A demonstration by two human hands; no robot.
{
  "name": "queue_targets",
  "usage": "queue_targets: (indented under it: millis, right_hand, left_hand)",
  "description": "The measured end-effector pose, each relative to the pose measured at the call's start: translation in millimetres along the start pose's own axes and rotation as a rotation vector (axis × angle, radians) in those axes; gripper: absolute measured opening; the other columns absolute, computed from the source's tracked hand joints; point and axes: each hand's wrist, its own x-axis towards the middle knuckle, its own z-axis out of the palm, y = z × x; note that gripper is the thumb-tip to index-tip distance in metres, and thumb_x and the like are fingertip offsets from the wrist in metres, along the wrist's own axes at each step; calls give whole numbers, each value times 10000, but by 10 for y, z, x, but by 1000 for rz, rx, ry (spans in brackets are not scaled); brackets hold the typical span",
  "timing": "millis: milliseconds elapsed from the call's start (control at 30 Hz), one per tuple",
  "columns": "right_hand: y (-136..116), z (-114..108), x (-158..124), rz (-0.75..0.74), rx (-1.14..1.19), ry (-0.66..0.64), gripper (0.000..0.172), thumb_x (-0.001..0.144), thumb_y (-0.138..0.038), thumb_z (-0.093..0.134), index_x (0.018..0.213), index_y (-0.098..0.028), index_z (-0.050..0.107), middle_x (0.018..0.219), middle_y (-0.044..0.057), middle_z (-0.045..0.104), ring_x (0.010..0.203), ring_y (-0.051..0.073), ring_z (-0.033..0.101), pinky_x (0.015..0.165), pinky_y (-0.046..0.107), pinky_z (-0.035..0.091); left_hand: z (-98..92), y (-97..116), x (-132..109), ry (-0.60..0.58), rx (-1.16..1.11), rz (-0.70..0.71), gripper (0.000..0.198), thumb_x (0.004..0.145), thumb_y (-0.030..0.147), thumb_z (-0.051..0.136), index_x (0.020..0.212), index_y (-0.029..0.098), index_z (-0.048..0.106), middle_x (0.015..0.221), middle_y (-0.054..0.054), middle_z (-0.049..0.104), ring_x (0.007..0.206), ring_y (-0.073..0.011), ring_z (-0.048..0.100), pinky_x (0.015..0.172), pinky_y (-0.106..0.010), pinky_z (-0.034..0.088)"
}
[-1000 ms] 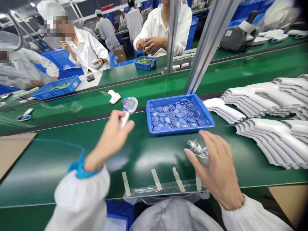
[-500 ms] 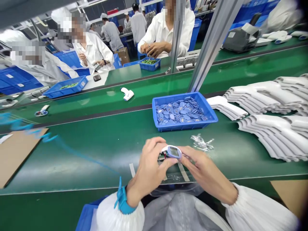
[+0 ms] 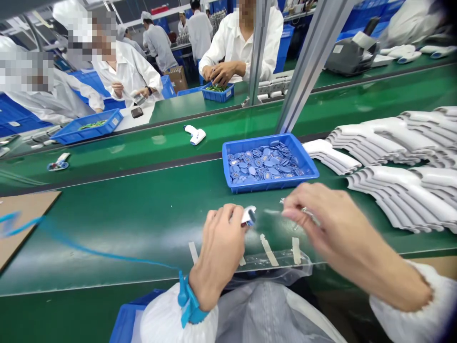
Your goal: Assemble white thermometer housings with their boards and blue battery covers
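My left hand (image 3: 223, 243), with a blue band at its wrist, is closed round a small white and blue device (image 3: 249, 216), most of which the fingers hide. Off to its right, my right hand (image 3: 317, 214) is raised with thumb and fingers pinched together. A blurred strip of clear film (image 3: 273, 211) sticks out from those fingertips toward the device. Below and behind the right fingers lie clear plastic scraps (image 3: 303, 214), partly covered by the hand. Just beyond the hands stands a blue tray (image 3: 228, 178) holding many blue oval parts (image 3: 264, 162).
Stacked white shell halves (image 3: 403, 190) fill the right side. Tape strips (image 3: 268, 250) stick near the front edge. A white gun-shaped device (image 3: 195, 135) lies on the far belt, beyond which co-workers sit. A metal post (image 3: 307, 62) rises behind the tray. Cardboard (image 3: 24, 219) lies left.
My right hand has left the device and moved right, over the plastic scraps, now with film at its fingertips. My left hand keeps the device, now turned so its screen no longer shows.
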Motion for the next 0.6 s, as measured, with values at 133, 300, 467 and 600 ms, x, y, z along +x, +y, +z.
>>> queue_targets:
  millis: [133,300,467,600]
  right_hand:
    - [677,290,-8,186,-178,-13,298,1009,-406,445,827,-212,579,841,44,649,784,196,561,656,324,331]
    - [1205,719,-319,279,-310,97,341,993,-386,393,859,-185,634,876,145,673,799,253,552,693,374,334]
    - [1143,679,-226,612,-282,576,453,1019,-473,361,915,-159,669,828,131,676,748,227,573,713,353,389]
    - [1014,725,64,840,-305,825,518,1046,-451,297,953,-118,682,798,147,675,708,235,576,679,364,368]
  left_hand:
    - [-50,-164,8,103,-208,-159,68,965,205,626,1031,207,605,996,-15,661,861,-199,577,778,-329,395]
    - [-118,-302,-102,129,-472,-324,119,967,319,630,1052,238,646,959,25,693,848,-150,601,756,-263,425]
    - [-86,-310,-165,120,-537,-408,189,946,377,627,1043,220,667,929,11,693,832,-153,603,749,-254,435]
    - [-79,-225,-135,121,-604,-423,237,936,410,629,1039,202,675,918,-9,690,828,-162,608,746,-255,454]
